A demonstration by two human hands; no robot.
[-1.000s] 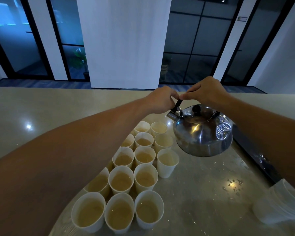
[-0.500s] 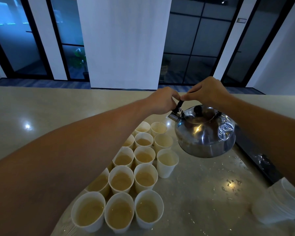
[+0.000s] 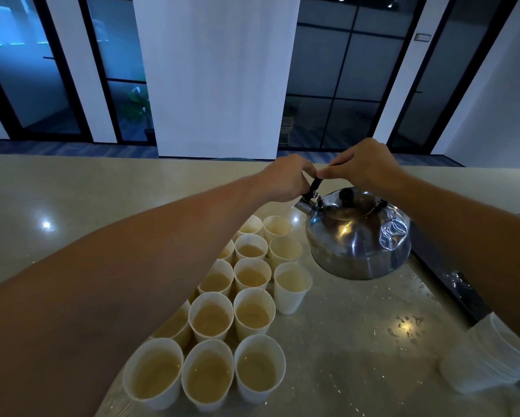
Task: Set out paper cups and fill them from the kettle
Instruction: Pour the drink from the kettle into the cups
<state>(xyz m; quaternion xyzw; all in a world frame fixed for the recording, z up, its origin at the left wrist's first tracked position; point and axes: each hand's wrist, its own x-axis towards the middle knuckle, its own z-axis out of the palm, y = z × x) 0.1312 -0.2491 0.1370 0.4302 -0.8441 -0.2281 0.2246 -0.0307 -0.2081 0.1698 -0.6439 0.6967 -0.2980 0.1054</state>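
Filled paper cups [image 3: 254, 278] stand in rows on the pale counter [image 3: 358, 341]. Above their far end, the left hand [image 3: 285, 182] and right hand [image 3: 364, 167] both curl around the black handle [image 3: 314, 186], holding the steel kettle [image 3: 358, 236] aloft. A stack of spare cups [image 3: 487, 359] lies far right.

I see a polished metal kettle [image 3: 358, 242] with a mirror-like shine and a matt black handle [image 3: 312, 189]. The paper cups [image 3: 254, 314] look matt white; the stone-like counter [image 3: 72, 194] is smooth and glossy.

White pillar [image 3: 216, 73], dark glass partitions [image 3: 339, 85].
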